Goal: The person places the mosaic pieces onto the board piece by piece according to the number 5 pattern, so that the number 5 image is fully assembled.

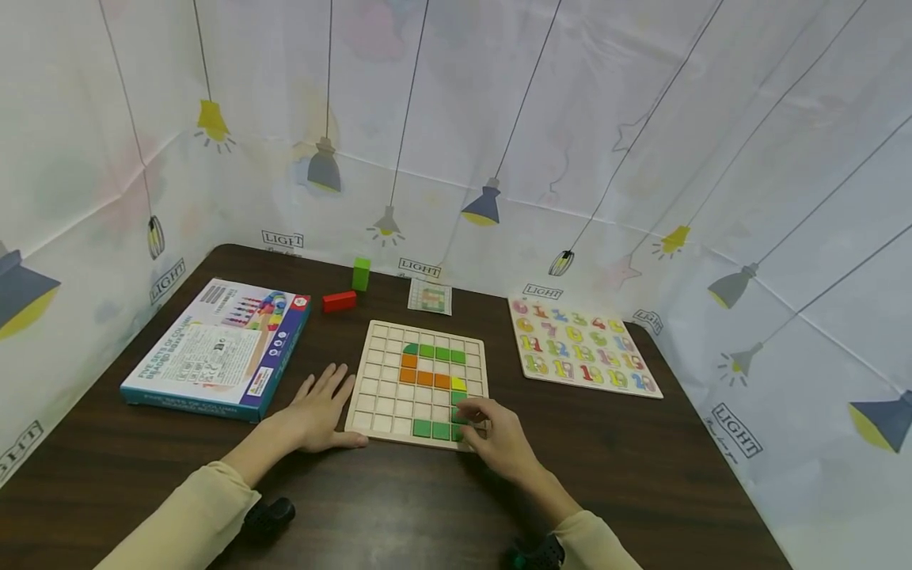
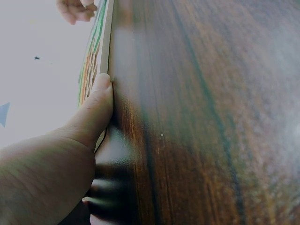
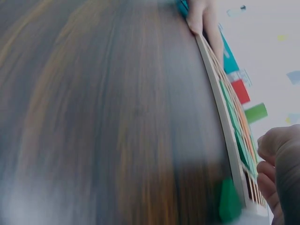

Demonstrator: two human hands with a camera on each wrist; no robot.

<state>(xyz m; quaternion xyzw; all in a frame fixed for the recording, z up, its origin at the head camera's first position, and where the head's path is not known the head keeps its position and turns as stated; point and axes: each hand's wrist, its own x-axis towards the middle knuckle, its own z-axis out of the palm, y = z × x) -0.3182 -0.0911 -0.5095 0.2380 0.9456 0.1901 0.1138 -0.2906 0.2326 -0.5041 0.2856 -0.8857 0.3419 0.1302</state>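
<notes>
A wooden grid board [image 1: 378,396] lies in the middle of the dark table, with green, orange and yellow tiles [image 1: 425,366] set in its squares. My left hand [image 1: 321,408] rests flat on the table against the board's left edge. Its thumb [image 2: 96,110] presses along the board's front rim [image 2: 107,42]. My right hand [image 1: 495,431] is at the board's near right corner, with fingers curled onto a green tile [image 1: 459,417] there. In the right wrist view the curled fingers [image 3: 276,159] sit beside the board [image 3: 225,112], and the tile is blurred.
A colourful toy box [image 1: 221,344] lies at the left. A red block [image 1: 339,301] and a green block [image 1: 361,274] stand behind the board, next to a small pattern card [image 1: 430,298]. A number puzzle [image 1: 580,348] lies at the right. Printed curtains wall in the table [image 1: 399,507].
</notes>
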